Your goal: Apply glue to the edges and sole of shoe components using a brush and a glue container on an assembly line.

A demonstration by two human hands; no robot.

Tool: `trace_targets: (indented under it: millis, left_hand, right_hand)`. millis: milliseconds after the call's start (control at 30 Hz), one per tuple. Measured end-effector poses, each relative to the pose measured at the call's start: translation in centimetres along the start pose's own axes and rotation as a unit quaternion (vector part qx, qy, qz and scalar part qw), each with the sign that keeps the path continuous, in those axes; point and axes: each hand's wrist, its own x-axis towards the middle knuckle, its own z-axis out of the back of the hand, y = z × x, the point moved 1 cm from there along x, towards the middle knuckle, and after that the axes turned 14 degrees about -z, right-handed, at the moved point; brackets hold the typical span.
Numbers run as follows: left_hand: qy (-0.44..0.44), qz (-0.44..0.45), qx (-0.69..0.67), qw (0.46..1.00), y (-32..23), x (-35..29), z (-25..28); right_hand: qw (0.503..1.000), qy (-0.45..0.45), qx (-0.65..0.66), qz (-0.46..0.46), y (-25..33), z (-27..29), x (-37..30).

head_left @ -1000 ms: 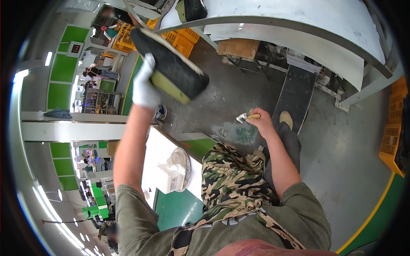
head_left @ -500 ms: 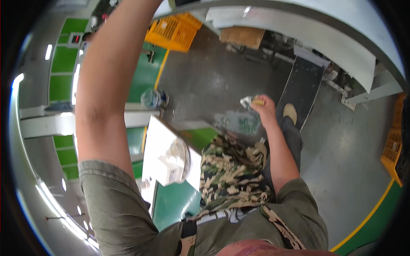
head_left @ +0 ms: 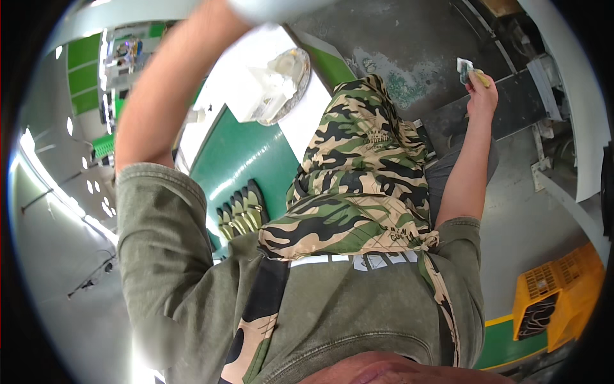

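The camouflage apron (head_left: 364, 144) is matt cloth; the green surface (head_left: 246, 150) looks glossy, the yellow crate (head_left: 572, 304) smooth plastic.

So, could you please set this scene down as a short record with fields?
Left hand: white-gloved, blurred, cut off at the top edge; grip cannot be told
Right hand: bare, holding a yellow-handled brush
Apron: camouflage
Table: white, with a white box on it
Shoes: in a row on a green surface
Crate: yellow-orange, lower right, dark items inside
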Motion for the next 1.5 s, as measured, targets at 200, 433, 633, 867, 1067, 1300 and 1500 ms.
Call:
trace_targets:
  millis: [200, 433, 633, 867, 1067, 1300, 1500]
  left_hand:
    - [0.023, 0.604, -0.087, 0.792, -4.7, -45.8, 1.7]
    - [0.316, 0.846, -0.022, 0.428, -30.7, -74.6, 3.6]
    - [0.298, 0.887, -0.167, 0.312, -42.5, -75.3, -1.8]
    - [0.318, 0.853, -0.117, 0.397, -40.9, -70.7, -1.0]
    - [0.255, 0.849, 0.050, 0.460, -44.1, -68.9, -5.3]
    - [0.175, 0.793, -0.096, 0.575, -44.3, -67.0, -6.3]
    - [0.252, 0.818, -0.102, 0.506, -43.2, -64.4, -4.7]
  right_hand:
    - [0.993, -0.008, -0.086, -0.086, -1.7, -1.5, -1.0]
    - [0.973, 0.005, -0.209, -0.096, -3.9, -8.9, -4.6]
    - [0.909, 0.138, -0.393, 0.026, -6.9, -24.1, -6.7]
    - [0.677, 0.205, -0.645, 0.287, -14.0, -37.6, -10.0]
    - [0.493, 0.224, -0.726, 0.424, -16.8, -41.0, -11.5]
    - [0.375, 0.273, -0.778, 0.423, -16.9, -41.8, -11.9]
    - [0.371, 0.292, -0.745, 0.471, -16.4, -41.7, -11.6]
